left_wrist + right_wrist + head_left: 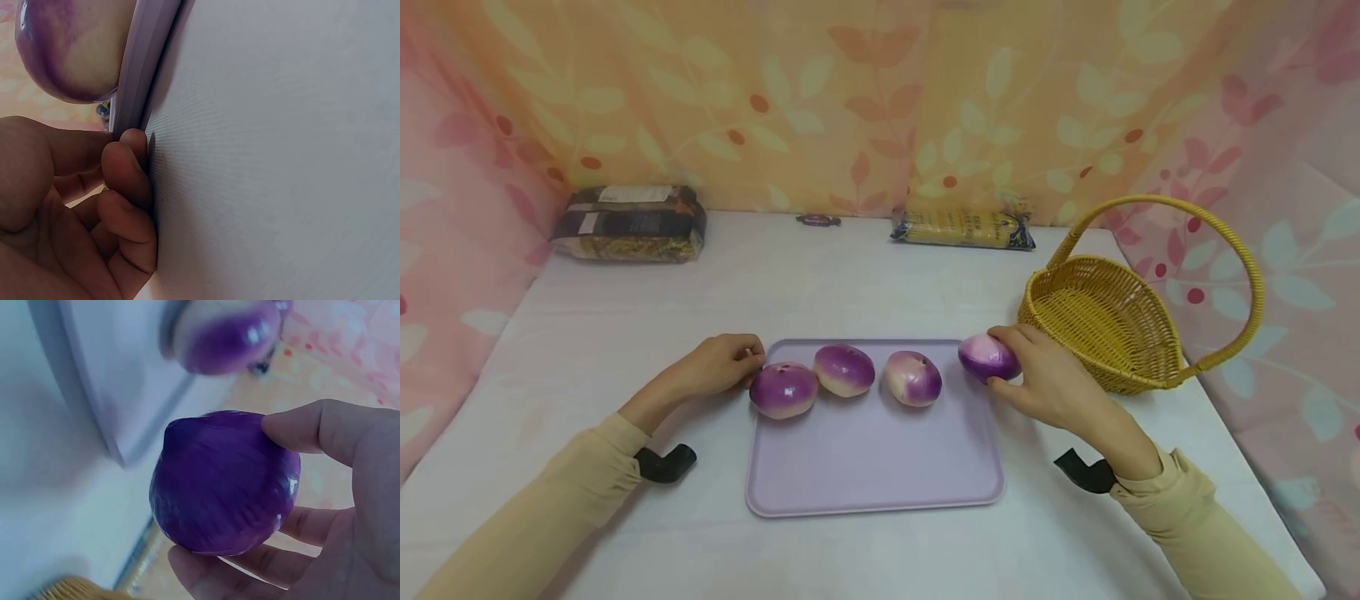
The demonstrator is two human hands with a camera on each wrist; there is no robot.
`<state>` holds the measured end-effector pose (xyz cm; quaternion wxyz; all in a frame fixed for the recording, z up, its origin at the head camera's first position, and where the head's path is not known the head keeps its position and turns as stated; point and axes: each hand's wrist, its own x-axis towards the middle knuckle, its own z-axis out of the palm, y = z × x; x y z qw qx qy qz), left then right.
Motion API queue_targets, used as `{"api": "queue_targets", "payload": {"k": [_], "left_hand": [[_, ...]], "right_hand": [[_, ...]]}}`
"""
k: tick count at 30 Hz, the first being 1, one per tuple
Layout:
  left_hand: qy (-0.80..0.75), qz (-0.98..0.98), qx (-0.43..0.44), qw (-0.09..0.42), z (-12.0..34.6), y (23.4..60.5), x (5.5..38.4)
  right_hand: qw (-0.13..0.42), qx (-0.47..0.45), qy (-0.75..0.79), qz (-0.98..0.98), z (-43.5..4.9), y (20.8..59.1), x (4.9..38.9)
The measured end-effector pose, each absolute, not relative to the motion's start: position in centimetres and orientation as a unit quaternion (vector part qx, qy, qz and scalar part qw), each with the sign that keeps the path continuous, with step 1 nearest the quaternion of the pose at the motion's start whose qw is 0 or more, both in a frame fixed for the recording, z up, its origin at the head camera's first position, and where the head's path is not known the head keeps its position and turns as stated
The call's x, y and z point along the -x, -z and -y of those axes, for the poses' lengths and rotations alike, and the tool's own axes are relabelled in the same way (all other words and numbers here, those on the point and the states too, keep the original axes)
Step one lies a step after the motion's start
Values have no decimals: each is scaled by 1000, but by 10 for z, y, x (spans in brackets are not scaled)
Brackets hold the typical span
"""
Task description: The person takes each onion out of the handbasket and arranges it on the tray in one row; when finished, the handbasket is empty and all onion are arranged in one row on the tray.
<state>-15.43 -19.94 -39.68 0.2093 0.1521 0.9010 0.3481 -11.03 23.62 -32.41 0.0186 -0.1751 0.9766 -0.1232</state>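
My right hand holds a round purple-and-white vegetable over the far right corner of the lilac tray. In the right wrist view its dark purple, streaked side shows, thumb on one side and fingers on the other. My left hand is at the tray's far left corner, its curled fingertips gripping the rim close to the tabletop. Three similar vegetables lie in a row along the tray's far side: a left one, a middle one and a right one.
A yellow wicker basket with a tall handle stands right of the tray, close by my right hand. At the back are a dark packaged bag, a small dark wrapped item and a yellow packet. Patterned curtains surround the table.
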Motion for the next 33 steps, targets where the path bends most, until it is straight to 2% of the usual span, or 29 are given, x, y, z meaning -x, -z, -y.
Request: {"api": "queue_targets", "payload": {"k": [15,33], "left_hand": [[-344,-903,-147,210,202,400,155],[-344,-905,-147,204,202,398,153]], "right_hand": [[27,198,133,-971,-215,357,104],[22,205,138,-969,-216,361,101]]}}
